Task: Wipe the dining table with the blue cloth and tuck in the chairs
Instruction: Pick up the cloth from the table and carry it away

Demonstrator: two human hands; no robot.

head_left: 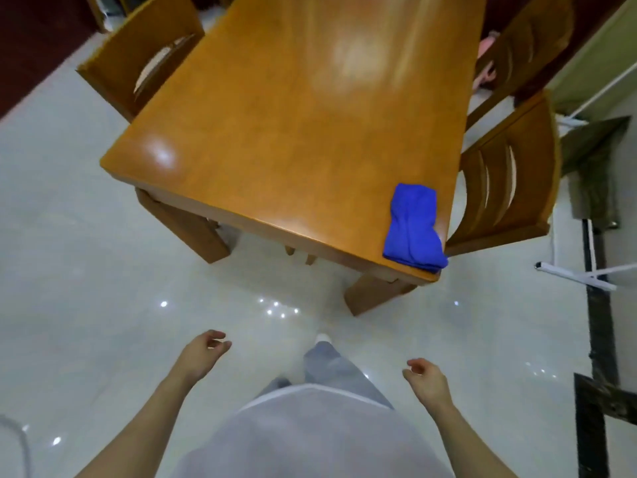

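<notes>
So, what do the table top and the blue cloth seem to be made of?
The table top looks like orange-brown wood under a glossy varnish: faint grain and bright light reflections show. The blue cloth looks like soft, matte fabric, perhaps microfibre: it lies in limp folds.

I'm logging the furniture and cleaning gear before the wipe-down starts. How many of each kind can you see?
Wooden dining table: 1
Wooden chairs: 3, one on the left side, two on the right side, near and far
Blue cloth, lying folded at the table's near right corner: 1
Total: 5
</notes>
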